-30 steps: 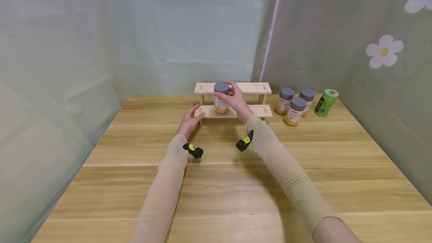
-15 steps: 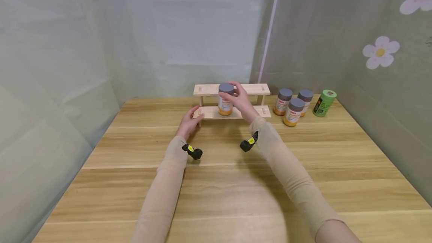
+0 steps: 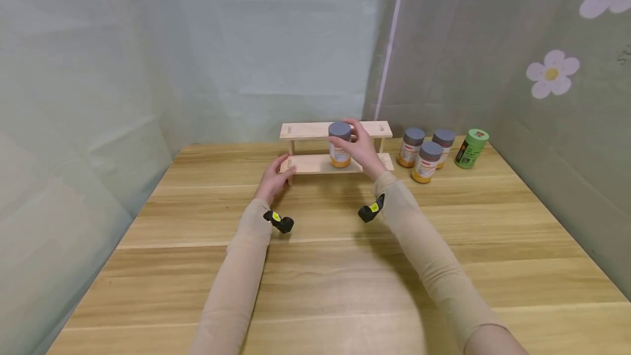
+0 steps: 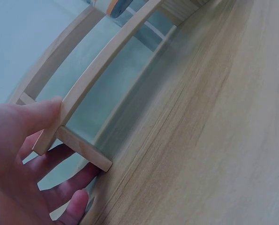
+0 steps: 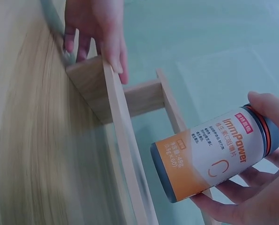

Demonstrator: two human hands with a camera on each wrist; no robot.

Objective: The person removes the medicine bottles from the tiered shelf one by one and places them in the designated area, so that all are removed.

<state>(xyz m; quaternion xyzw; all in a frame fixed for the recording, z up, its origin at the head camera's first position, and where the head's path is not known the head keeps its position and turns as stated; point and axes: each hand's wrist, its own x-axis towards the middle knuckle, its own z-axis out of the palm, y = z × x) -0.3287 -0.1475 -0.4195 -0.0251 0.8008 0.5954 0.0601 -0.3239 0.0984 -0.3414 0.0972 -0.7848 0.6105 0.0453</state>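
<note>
A small two-tier wooden rack [image 3: 315,164] stands toward the back of the table. My left hand [image 3: 273,179] grips the left end of its lower board, thumb on top and fingers beneath, as the left wrist view shows. In my right hand [image 3: 363,152] is a pill bottle [image 5: 214,152] with a dark grey lid, a white and orange label and the word "ImmPower". Thumb and fingers wrap its upper part. The bottle is upright, close over the middle of the lower board and in front of the upper board [image 3: 308,130].
Right of the rack stand three matching pill bottles, the front one [image 3: 426,163] nearest me. Beside them is a green bottle [image 3: 471,149] with a green lid. Hanging cloth [image 3: 296,43] encloses the wood-grain table [image 3: 315,278] at the back and sides.
My right hand has moved the pill bottle to the right along the lower board, from left of its middle to about the middle. My left hand keeps its grip on the rack's end.
</note>
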